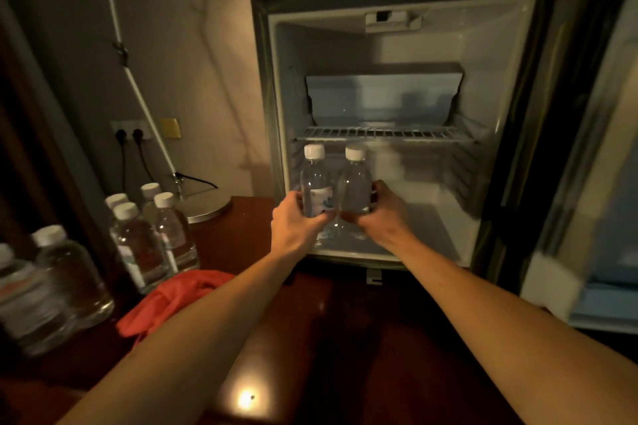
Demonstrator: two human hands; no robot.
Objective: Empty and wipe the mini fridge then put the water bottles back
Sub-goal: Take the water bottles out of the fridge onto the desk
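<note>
Two hands (300, 221) (379, 214), each grip around a bottle (316, 186) (355, 188).

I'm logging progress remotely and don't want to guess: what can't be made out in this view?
- Head view: fridge floor under the two clear white-capped water bottles, hidden by the left hand and right hand.
- Open fridge door: cut off by the right edge, blurred.
- Clear bottles at far left: blurred, labels unreadable.
- Red cloth: partly behind the left forearm.
</note>
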